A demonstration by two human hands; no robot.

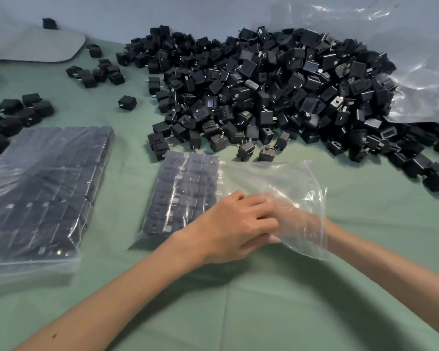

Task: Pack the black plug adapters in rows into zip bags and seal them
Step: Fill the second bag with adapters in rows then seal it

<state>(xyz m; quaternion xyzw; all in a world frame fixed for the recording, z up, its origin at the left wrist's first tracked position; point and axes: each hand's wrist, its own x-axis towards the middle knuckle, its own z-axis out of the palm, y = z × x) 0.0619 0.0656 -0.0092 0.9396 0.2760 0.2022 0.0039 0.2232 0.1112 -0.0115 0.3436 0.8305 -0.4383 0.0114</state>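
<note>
On green cloth [238, 312], zip bag [264, 178] covers right hand [297, 221], beneath left hand [228, 229].

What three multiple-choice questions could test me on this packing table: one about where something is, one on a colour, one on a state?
1. Where is the right hand? A inside the zip bag; B out of view; C raised in the air.
2. What colour is the table cloth? A red; B green; C white.
3. How full is that zip bag? A empty; B partly filled; C packed full.
Answers: 1 A, the hand shows through the clear plastic. 2 B, the cloth is green all over. 3 B, the adapter rows fill only its left part.
</note>
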